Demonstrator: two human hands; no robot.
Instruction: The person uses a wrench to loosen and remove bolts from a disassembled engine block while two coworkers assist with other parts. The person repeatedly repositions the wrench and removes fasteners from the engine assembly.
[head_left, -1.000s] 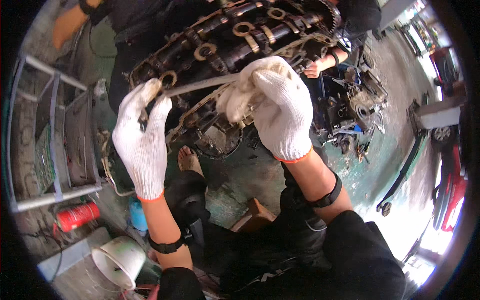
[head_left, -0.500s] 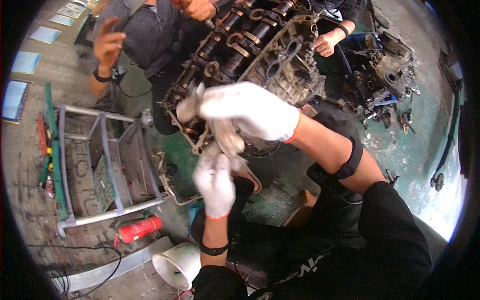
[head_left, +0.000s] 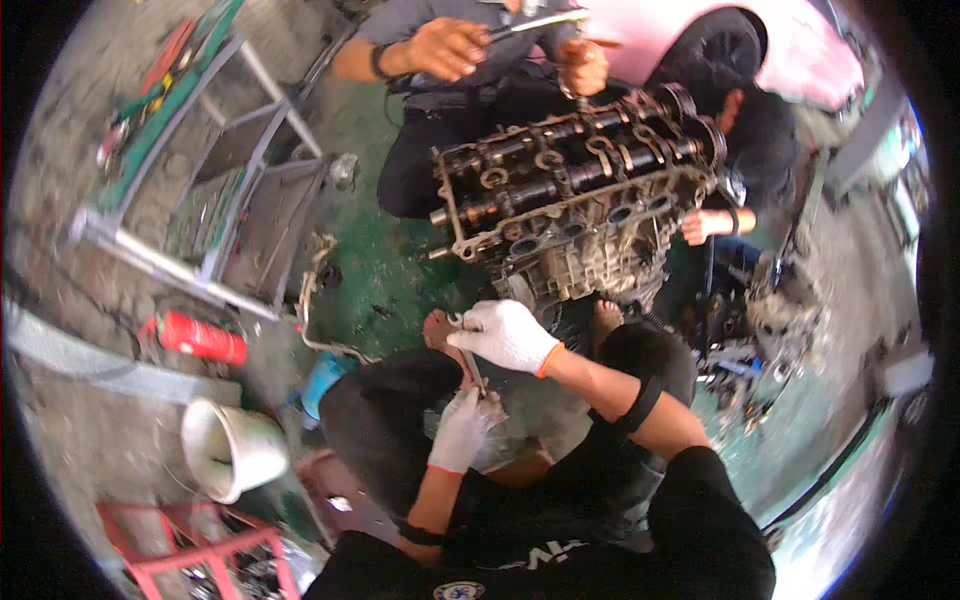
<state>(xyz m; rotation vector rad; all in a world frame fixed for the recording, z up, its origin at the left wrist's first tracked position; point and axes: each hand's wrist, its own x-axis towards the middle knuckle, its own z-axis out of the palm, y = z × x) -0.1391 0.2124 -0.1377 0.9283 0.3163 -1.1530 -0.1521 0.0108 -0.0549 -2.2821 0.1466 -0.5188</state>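
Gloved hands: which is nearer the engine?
The right hand, just below the engine in the picture. The left hand is lower in view, farther from it.

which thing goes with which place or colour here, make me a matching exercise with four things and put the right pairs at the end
Column 1
1. metal tool
2. engine
3. fire extinguisher
4. bucket

Column 2
A. at the upper centre of the picture, beyond the gloved hands
B. off-white, towards the lower left of the picture
C. held between the left hand and the right hand
D. red, on the left side of the picture

Right pairs: 1-C, 2-A, 3-D, 4-B
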